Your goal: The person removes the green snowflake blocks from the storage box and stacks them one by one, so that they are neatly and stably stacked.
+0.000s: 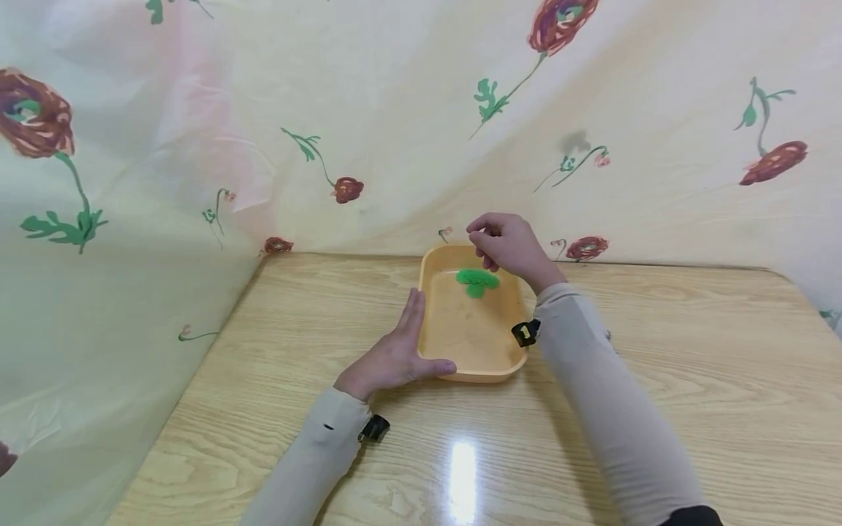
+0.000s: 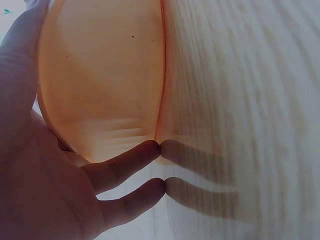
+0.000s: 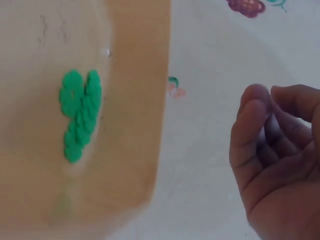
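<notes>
A pale flowered cloth point(image 1: 164, 168) stands left of the orange tray point(image 1: 470, 336) and also runs behind it. The wooden table point(image 1: 316, 314) lies beneath the tray and extends past it on either side. A light grey sleeve point(image 1: 316, 453) comes in from the near left of the tray, with a small black device point(image 1: 375, 429) at its wrist. Out of it reaches the left hand point(image 1: 391, 358), spread against the tray's left side: its fingers are straight along the left wall, and its thumb rests on the near-left corner of the rim. The green flower-shaped pieces point(image 1: 478, 282) lie inside the tray, towards its far end. The right wrist view shows most of them overlapping in a slanted row, with one flatter piece beside the row. The right hand point(image 1: 516, 248) hangs over the tray's far right corner, its fingers curled and the tips of thumb and forefinger together, with nothing visible between them. Its light grey sleeve point(image 1: 612, 394) slants away to the near right of the tray.
</notes>
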Tool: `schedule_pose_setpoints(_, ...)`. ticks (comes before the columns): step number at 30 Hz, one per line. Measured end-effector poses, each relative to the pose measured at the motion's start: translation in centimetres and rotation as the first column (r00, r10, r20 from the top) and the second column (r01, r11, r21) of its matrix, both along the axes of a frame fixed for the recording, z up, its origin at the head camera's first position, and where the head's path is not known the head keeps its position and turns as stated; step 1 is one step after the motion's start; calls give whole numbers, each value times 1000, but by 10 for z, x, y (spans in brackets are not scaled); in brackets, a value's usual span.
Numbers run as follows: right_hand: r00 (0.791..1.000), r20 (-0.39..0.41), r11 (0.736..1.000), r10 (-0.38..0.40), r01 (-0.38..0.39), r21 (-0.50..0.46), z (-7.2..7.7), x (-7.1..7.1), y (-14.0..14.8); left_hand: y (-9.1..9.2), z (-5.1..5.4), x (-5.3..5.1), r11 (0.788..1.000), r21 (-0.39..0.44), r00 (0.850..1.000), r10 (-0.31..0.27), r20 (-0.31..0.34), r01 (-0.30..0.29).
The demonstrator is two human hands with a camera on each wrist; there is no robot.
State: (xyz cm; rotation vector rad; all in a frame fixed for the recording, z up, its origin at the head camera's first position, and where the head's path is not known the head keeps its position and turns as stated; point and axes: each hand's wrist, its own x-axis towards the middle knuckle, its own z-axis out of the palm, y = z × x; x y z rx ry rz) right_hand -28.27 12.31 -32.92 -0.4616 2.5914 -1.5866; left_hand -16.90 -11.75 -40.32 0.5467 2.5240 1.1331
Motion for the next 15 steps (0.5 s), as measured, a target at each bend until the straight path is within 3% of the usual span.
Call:
schedule_pose_setpoints(10, 999, 38, 983, 18, -24, 182, -25, -16, -17, 1, 1, 0, 1000, -8, 1000, -9, -4, 9)
schedule_pose_setpoints(15, 999, 45, 957, 17, -29, 288, -35, -23, -19, 2, 2, 1, 1000, -10, 1000, -11, -7, 11)
